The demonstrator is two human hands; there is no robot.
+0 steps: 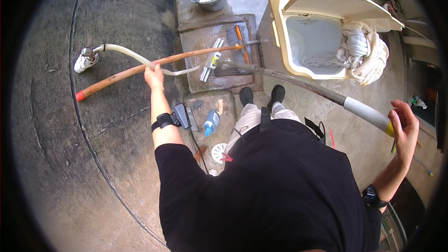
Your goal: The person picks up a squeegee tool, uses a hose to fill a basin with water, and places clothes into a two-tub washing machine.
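My left hand (154,75) is wrapped round a pale flexible hose (125,50). One end of the hose joins a metal tap (87,52), and the other points at a mop head (212,60) with white bars and a yellow-green centre. A wooden handle (186,55) passes behind the hose and my fingers. From the mop head, a metal mop pole (303,82) rises to the right, with a white grip and yellow end. My right hand (405,123) is beside that yellow end, fingers loosely spread. Whether its palm touches the pole is hidden.
An open cream washing machine (303,67) at the upper right holds tangled white cloth (368,53). An orange-backed brush (242,44) lies in the wet drain basin (200,35). A metal basin (208,3) stands beyond. Near my feet lies a blue bottle (211,122). A black cable (88,144) crosses the floor.
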